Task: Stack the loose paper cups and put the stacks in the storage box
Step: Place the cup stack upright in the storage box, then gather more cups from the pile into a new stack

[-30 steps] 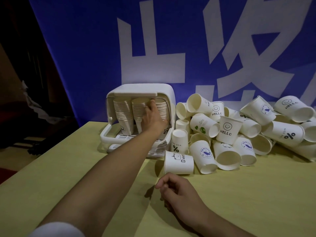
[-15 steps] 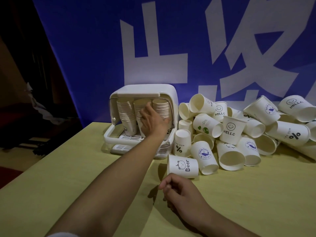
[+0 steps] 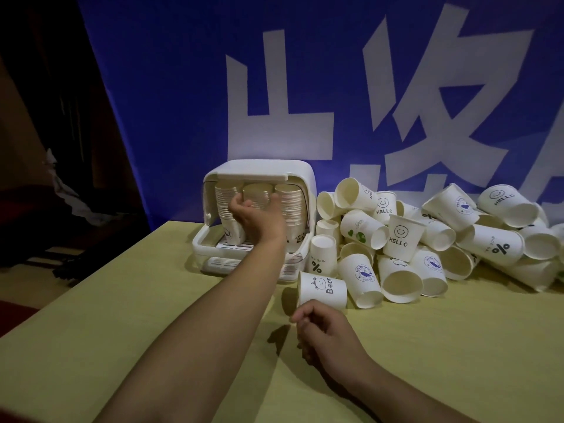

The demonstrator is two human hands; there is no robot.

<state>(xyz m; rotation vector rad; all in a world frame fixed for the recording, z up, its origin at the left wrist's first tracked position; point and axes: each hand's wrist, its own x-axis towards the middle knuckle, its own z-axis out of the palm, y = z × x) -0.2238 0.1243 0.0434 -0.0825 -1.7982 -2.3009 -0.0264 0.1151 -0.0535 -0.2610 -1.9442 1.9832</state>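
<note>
A white storage box [image 3: 300,175] stands open at the back of the yellow table [image 3: 128,300], with three stacks of paper cups inside. My left hand [image 3: 254,218] reaches into the box and grips the middle stack [image 3: 257,193], thumb on one side and fingers on the other. The left stack [image 3: 224,206] and right stack [image 3: 293,206] stand beside it. My right hand [image 3: 326,331] rests on the table with fingers loosely curled, holding nothing. Just beyond it lies a "Bear" cup [image 3: 323,290]. A heap of loose cups [image 3: 433,236] spreads to the right of the box.
A blue banner [image 3: 183,87] with large white characters hangs behind the table. The table's left edge drops off to a dark floor area [image 3: 45,239]. Bare tabletop lies in front of the box and near my right arm.
My left hand has shifted from the right part of the box to the middle stack and now wraps around it. My right hand has stayed in place.
</note>
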